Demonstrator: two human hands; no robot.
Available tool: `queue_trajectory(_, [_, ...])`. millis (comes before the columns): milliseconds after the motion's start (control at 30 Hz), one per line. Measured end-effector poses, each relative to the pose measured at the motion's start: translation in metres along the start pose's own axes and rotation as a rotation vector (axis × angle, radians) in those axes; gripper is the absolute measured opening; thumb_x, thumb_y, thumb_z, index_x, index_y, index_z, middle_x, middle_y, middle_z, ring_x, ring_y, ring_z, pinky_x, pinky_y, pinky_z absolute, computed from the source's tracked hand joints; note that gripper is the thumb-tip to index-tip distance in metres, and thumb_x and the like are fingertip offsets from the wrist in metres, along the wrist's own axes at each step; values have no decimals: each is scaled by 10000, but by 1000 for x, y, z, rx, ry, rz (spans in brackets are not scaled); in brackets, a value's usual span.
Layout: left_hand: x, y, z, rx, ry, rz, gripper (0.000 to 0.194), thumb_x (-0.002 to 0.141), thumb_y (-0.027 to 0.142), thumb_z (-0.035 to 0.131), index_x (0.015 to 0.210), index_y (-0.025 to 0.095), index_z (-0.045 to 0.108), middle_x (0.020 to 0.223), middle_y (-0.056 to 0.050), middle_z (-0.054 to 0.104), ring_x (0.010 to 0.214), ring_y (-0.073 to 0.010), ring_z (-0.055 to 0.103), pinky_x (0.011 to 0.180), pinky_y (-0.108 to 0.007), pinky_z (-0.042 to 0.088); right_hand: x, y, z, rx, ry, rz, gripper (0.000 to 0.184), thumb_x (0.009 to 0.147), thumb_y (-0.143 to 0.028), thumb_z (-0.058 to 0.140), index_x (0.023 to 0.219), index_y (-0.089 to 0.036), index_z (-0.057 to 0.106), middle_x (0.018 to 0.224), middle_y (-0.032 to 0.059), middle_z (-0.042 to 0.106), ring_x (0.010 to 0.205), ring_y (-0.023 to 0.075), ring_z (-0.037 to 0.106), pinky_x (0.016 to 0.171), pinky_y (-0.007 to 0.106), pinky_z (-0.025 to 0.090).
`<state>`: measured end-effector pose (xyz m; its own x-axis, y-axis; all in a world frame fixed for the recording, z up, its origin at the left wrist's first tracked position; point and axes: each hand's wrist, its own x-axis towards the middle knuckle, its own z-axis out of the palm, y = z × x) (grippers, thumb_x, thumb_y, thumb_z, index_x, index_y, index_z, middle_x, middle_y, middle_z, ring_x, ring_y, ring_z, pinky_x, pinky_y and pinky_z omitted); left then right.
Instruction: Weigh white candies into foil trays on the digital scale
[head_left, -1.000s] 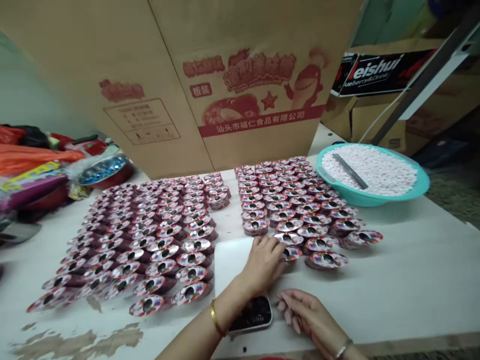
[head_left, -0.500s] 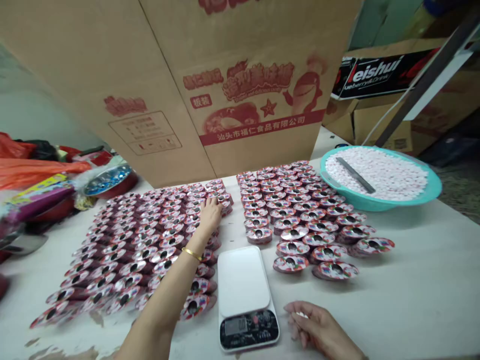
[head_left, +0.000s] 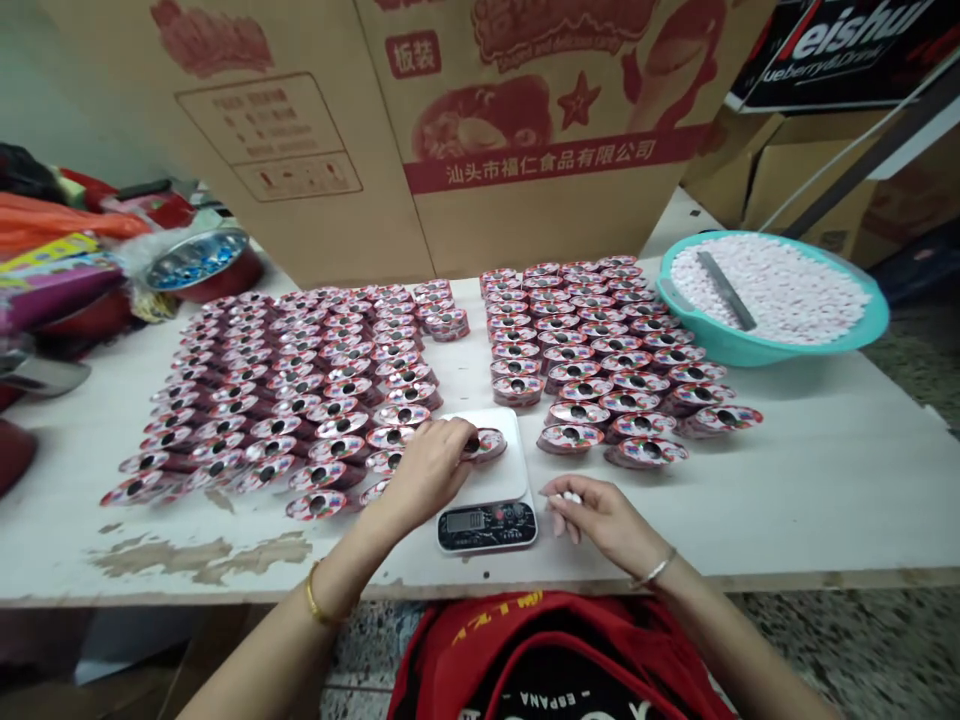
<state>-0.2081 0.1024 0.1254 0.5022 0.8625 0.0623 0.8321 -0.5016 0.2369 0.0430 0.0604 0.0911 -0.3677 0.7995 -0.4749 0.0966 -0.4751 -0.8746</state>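
Observation:
My left hand (head_left: 435,462) pinches a small red-and-white oval packet (head_left: 491,444) with a dark round hole in its top, over the platform of a white kitchen scale (head_left: 491,488). Whether the packet rests on the platform I cannot tell. The scale's display reads 0.0. Just right of the scale, my right hand (head_left: 600,515) is closed round a few small white candies (head_left: 572,497). Rows of similar packets (head_left: 337,425) stand left of the scale, and another group of packets (head_left: 577,389) stands behind it to the right.
A turquoise basin (head_left: 780,352) full of white candies stands at the right, with a grey metal ruler (head_left: 726,290) on top. A tall cardboard box (head_left: 540,225) blocks the back. At the left sits a metal bowl (head_left: 206,262) with blue pieces. The table's front edge (head_left: 525,588) is close.
My left hand has come back from the far packet rows with one packet to the scale. My right hand stays by the scale with the candies. The camera view has tilted down.

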Motion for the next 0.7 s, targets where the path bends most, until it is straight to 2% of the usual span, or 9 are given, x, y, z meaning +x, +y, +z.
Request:
queue_trajectory(100, [-9, -2, 9, -69, 108, 17, 328, 887, 252, 555, 1200, 182, 492, 1138, -96, 637, 1025, -237, 588, 913, -403, 433, 9, -26, 8, -163, 4, -126, 324, 841, -429, 570, 943, -124, 604, 598, 8, 601, 499, 94, 476, 506, 214, 361])
queue_trajectory(200, [-23, -9, 4, -118, 263, -21, 454, 886, 354, 586, 1290, 194, 454, 1227, -112, 610, 1132, -248, 564, 979, -412, 416, 21, -56, 19, -399, 21, -288, 204, 911, -320, 515, 890, -143, 614, 570, -10, 567, 512, 99, 493, 531, 212, 355])
queue_trajectory(333, [-57, -20, -6, -131, 419, -148, 352, 894, 358, 587, 1213, 216, 537, 1171, -87, 639, 1122, -232, 576, 965, -390, 435, 44, -90, 37, -785, 10, -457, 186, 930, -203, 528, 785, -139, 625, 681, 27, 619, 654, 117, 549, 636, 224, 358])
queue_trajectory(433, [-86, -26, -5, -153, 471, -253, 291, 885, 349, 604, 1145, 218, 585, 1108, -70, 661, 1065, -215, 602, 936, -366, 457, 58, -102, 48, -983, -19, -460, 176, 932, -179, 539, 802, -130, 648, 760, 56, 654, 716, 131, 565, 657, 230, 344])
queue_trajectory(533, [-110, -29, 3, -188, 509, -343, 260, 883, 343, 606, 1111, 217, 606, 1081, -64, 669, 1028, -205, 618, 916, -352, 472, 65, -105, 55, -1069, -33, -417, 176, 942, -202, 535, 841, -129, 658, 768, 63, 656, 706, 131, 564, 645, 227, 341])
queue_trajectory(700, [-127, -27, 21, -242, 499, -416, 239, 892, 350, 590, 1085, 211, 619, 1054, -66, 674, 1011, -207, 629, 896, -349, 477, 65, -105, 60, -1178, -28, -350, 182, 944, -269, 551, 878, -145, 665, 768, 66, 650, 694, 135, 559, 625, 225, 332])
